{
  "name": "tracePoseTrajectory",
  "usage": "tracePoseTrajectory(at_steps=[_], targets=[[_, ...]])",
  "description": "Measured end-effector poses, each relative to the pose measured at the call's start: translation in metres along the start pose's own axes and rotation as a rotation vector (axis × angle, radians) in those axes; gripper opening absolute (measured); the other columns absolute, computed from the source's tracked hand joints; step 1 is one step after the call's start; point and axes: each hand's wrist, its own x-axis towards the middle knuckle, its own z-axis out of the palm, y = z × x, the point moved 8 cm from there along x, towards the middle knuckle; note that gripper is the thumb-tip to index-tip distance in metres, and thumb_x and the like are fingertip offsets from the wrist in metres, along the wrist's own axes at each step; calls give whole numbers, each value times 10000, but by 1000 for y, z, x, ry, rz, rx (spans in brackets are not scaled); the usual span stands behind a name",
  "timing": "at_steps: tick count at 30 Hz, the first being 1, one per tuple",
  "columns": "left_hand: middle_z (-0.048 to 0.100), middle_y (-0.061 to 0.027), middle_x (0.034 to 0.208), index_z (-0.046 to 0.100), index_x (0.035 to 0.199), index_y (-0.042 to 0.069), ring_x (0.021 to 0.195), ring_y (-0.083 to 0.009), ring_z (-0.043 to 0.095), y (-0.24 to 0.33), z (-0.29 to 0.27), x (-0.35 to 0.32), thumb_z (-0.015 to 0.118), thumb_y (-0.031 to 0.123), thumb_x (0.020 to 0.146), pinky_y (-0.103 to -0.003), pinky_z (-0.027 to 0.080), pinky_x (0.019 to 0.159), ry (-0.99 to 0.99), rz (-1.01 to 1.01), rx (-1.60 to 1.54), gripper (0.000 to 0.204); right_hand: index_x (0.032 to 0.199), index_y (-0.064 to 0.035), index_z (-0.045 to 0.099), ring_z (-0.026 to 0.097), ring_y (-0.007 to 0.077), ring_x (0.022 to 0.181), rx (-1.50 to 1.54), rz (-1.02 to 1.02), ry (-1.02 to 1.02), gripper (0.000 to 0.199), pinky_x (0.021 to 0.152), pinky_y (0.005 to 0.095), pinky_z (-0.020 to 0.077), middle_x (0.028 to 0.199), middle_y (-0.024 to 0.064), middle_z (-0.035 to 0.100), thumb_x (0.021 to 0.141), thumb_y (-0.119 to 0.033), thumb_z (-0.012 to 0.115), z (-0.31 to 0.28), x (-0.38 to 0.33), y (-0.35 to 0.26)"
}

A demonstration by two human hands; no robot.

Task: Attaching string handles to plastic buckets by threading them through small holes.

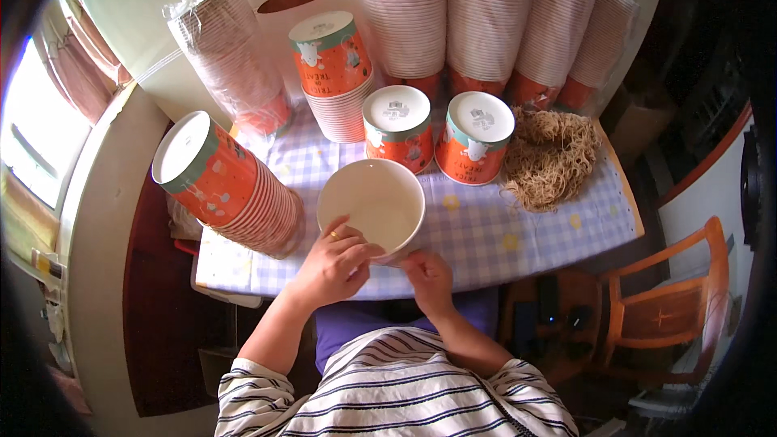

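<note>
A paper bucket [380, 202] with its mouth turned up toward me stands tilted at the table's near edge, its pale inside showing. My left hand [336, 263] is closed at its near left rim, fingers bent over the edge and one finger against the opening. My right hand [429, 275] pinches the bucket low on its near right side; the thumb's contact is partly hidden. Just beyond stand two upturned orange paper buckets, one on the left [399, 125] and one on the right [476, 137], with white bases and green bands.
A leaning stack of orange buckets [231, 190] stands at left, another stack [332, 73] farther back. Plastic-wrapped bucket stacks [405, 16] line the rear, one more [227, 57] at back left. Shredded brown paper [554, 158] lies right on the checked tablecloth [534, 235]. A wooden chair [664, 316] stands right.
</note>
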Motion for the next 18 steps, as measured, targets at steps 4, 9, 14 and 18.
tracePoseTrajectory(at_steps=[4,9,14,18], targets=[[594,-55,905,600,824,100,1040,-273,546,-19,-17,-14,583,-40,637,-487,374,971,-46,-85,55,235,854,-31,574,464,77,633,82,-55,238,96,591,221,392,744,-4,527,856,-124,601,-42,20,4],[546,-162,1150,619,908,64,1164,-381,464,-55,-42,-35,519,-75,655,-446,408,932,93,-312,181,306,1070,-35,569,474,75,718,98,33,120,230,670,226,411,923,4,542,872,-149,597,-40,51,-2],[570,-155,1136,615,985,39,1094,-358,517,-41,-41,-17,575,8,724,-430,430,904,202,-357,16,266,1148,-24,544,538,94,766,18,-120,-70,290,699,228,441,1103,61,526,883,-137,566,-14,49,-20],[630,-171,998,606,1046,13,936,-335,606,21,0,8,696,226,721,-412,465,838,-30,-307,-74,400,1083,-33,579,560,140,744,2,-39,-56,244,681,267,463,1037,92,564,861,-134,585,0,32,-25]])
